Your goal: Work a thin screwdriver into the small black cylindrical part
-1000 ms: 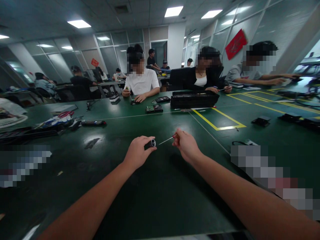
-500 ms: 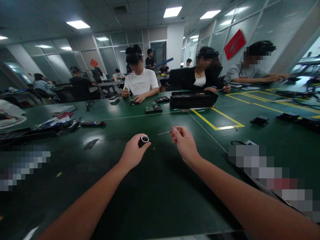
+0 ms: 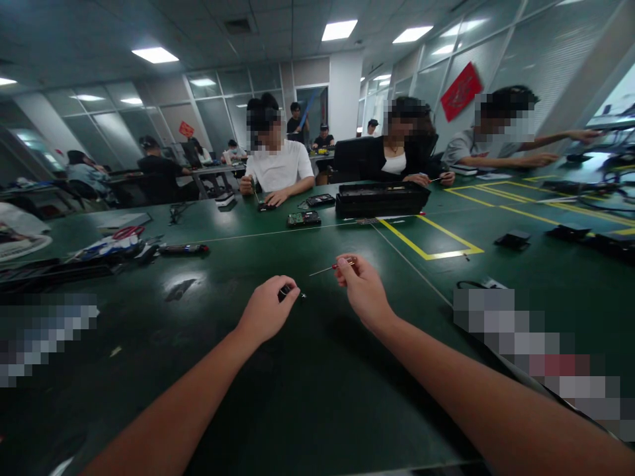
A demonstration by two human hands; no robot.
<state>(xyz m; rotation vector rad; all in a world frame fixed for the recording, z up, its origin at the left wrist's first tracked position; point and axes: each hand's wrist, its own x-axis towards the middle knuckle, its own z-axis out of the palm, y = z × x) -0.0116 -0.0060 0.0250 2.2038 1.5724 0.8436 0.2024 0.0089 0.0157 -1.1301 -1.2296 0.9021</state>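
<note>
My left hand (image 3: 270, 305) is closed around a small black cylinder (image 3: 284, 293), mostly covered by my thumb and fingers. Its silver-ringed end is turned out of sight. In my right hand (image 3: 361, 281) is a slim screwdriver (image 3: 325, 270) with a red collar, its thin metal shaft pointing left above the table. The screwdriver tip is apart from the cylinder. Just beside my left fingertips some tiny metallic bits (image 3: 303, 296) show on the dark green table (image 3: 297, 396); what they are is too small to tell.
Across the table lie a circuit-board device (image 3: 304, 219) and a long black case (image 3: 381, 199), where several people work. At left are a dark marker-like tool (image 3: 184, 249) and a pile with red-handled scissors (image 3: 127, 231). A black part (image 3: 513, 239) sits at right.
My left hand has tipped the cylinder and lowered slightly, so its silver ring no longer shows. The screwdriver has shifted slightly left and down. A co-worker at right has stretched out an arm.
</note>
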